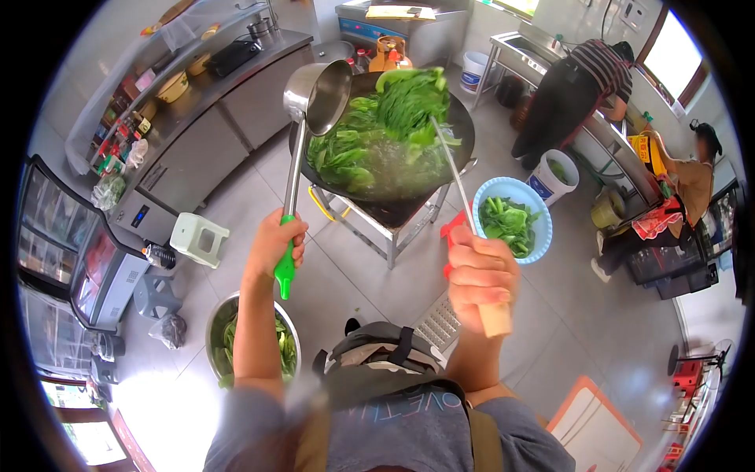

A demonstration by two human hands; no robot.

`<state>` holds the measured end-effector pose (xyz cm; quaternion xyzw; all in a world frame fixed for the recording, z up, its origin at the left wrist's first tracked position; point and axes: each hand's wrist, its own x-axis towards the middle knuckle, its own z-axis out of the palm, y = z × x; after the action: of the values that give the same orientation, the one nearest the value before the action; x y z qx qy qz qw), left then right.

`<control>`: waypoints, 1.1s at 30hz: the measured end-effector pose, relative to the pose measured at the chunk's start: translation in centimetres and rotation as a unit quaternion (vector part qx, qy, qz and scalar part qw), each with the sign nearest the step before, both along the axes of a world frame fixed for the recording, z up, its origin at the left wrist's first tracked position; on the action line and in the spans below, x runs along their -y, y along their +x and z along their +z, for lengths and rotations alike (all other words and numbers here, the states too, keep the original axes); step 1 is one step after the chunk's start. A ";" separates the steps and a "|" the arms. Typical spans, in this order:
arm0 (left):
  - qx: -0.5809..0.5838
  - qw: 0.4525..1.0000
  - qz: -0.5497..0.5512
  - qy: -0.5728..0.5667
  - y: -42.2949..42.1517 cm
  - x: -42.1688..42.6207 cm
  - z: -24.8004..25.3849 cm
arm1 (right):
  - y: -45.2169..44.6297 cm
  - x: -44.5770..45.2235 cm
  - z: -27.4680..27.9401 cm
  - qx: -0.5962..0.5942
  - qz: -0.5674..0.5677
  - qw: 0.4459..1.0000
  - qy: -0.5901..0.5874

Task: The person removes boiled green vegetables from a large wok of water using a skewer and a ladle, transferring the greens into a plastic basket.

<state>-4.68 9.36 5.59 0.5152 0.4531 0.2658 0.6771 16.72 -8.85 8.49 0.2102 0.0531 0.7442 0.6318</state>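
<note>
while the greens (413, 102) bunch up in the wok (464, 130), left grip (278, 242) is wrapped round the green handle (284, 277) of a ladle (326, 98), right grip (482, 277) round a wooden handle (495, 320) — greens look limp, slippery, probably heavy wet; best supported from underneath, not pinched.

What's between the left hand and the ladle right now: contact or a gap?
Touching. The head view plainly shows the left hand closed around the ladle, fingers wrapped over its green grip.

Kitchen with wok (464, 130), steel counter (200, 153)
</note>
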 end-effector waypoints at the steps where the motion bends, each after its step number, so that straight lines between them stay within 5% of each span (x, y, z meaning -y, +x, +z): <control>1: 0.003 1.000 -0.003 -0.001 0.2 0.1 0.0 | 0.5 0.7 0.4 0.010 -0.004 1.000 0.010; 12: 0.018 1.000 -0.001 -0.021 2.9 0.9 -1.4 | 7.1 8.4 1.4 0.141 -0.103 0.985 0.009; 16: 0.023 0.999 -0.004 -0.032 3.6 0.9 -2.3 | 10.0 10.7 0.1 0.192 -0.141 0.956 -0.172; 20: 0.022 1.000 -0.010 -0.018 4.1 1.2 -3.1 | 15.0 11.2 -7.5 0.265 -0.091 0.901 -0.331; 24: -0.016 1.000 0.008 -0.017 5.0 2.1 -2.5 | 19.2 10.6 -22.6 0.342 -0.104 0.755 -0.549; 27: -0.070 0.997 -0.013 0.018 4.8 2.0 -2.8 | 18.3 11.2 -25.5 0.463 -0.120 0.658 -0.581; 33: -0.066 0.998 -0.012 0.018 4.9 1.6 -2.6 | 14.5 14.1 -28.5 0.817 -0.079 0.112 -0.560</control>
<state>0.19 7.73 3.00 0.5491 0.4855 0.2312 0.6398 31.25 -22.99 -19.97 -0.9341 -0.1103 0.1758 0.2904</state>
